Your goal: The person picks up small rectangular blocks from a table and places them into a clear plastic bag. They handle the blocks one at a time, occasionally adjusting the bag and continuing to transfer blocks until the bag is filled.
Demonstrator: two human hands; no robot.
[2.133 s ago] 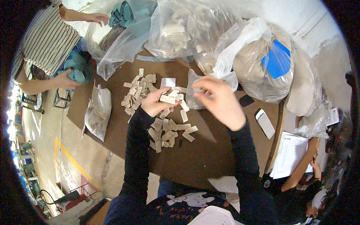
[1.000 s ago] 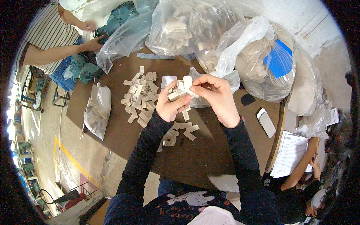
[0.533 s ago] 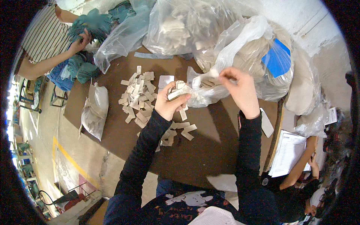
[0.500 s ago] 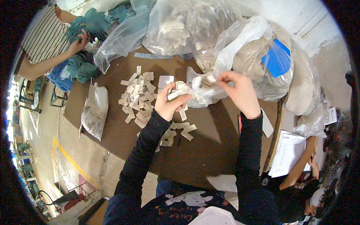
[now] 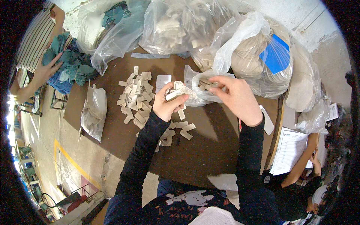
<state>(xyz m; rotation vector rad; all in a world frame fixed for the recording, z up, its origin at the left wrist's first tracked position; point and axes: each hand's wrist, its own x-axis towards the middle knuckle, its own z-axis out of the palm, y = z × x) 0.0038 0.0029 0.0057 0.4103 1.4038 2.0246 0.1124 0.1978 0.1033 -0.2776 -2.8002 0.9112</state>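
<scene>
Beige strips (image 5: 176, 90) fill left hand (image 5: 168, 103), apparently touching plastic bag (image 5: 200, 90).

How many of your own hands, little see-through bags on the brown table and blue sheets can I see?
Own hands: 2, left hand gripping beige pieces, right hand at the held bag
Little clear bags: 2, held bag and lying bag
Blue sheets: 1, blue sheet inside a big bag
Total: 5
</scene>
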